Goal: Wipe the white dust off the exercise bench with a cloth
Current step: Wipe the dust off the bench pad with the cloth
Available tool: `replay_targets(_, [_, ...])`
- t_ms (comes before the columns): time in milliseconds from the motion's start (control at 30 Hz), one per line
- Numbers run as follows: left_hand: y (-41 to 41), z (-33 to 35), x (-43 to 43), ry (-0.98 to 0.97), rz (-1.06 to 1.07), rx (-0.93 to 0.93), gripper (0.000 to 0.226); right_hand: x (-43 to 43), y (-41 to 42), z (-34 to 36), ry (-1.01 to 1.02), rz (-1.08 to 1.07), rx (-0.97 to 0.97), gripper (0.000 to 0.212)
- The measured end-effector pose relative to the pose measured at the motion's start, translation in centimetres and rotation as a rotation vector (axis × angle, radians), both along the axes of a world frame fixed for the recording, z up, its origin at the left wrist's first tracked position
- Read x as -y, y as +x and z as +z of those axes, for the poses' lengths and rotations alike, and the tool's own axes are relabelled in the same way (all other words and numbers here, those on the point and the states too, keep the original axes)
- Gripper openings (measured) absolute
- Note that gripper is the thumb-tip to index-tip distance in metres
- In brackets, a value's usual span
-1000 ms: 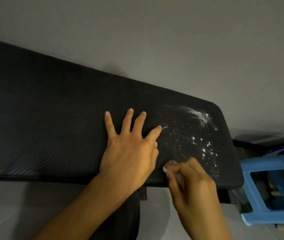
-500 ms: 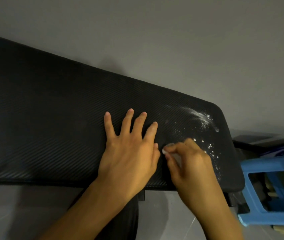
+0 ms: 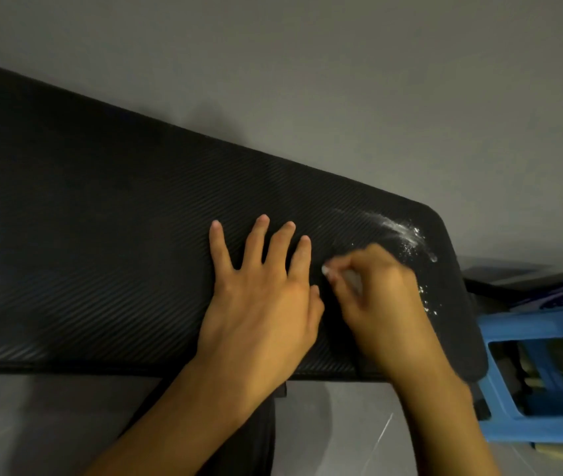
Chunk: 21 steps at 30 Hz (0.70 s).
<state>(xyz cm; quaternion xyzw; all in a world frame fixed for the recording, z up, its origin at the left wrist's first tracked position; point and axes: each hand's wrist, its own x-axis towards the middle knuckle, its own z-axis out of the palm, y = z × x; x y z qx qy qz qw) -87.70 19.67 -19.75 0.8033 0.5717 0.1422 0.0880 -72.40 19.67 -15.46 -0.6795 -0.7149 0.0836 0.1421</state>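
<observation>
Bracing the exercise bench (image 3: 101, 252) with the left hand (image 3: 259, 304) spread flat, probably to steady it, while the right hand (image 3: 376, 297) pinches a small white cloth (image 3: 352, 280), pressed down just beside the white dust (image 3: 400, 231) at the bench's far-right end.

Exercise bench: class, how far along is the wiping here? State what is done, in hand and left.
Done: the exercise bench left of the hands looks dust-free. In hand: the right hand grips a cloth pressed onto the bench, while the left hand rests flat beside it. Left: a white dust streak near the far right corner and specks by the right edge.
</observation>
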Motion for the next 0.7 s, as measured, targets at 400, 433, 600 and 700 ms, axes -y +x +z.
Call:
replay_targets(400, [-0.1,0.0,0.0,0.001,0.006,0.033,0.062,-1.1,-0.6,0.0,0.030,0.079,0.018,0.016])
replay_targets(433, [-0.1,0.1,0.0,0.003,0.009,0.034,0.062,-1.4,-0.1,0.0,0.036,0.075,0.016,0.016])
replay_targets(600, [-0.2,0.2,0.1,-0.002,0.007,0.031,0.061,-8.7,-0.3,-0.3,0.064,-0.094,0.088,0.023])
replay_targets(700, [-0.3,0.4,0.2,-0.009,0.007,0.029,0.062,-7.8,-1.4,-0.2,0.058,-0.067,0.106,0.023])
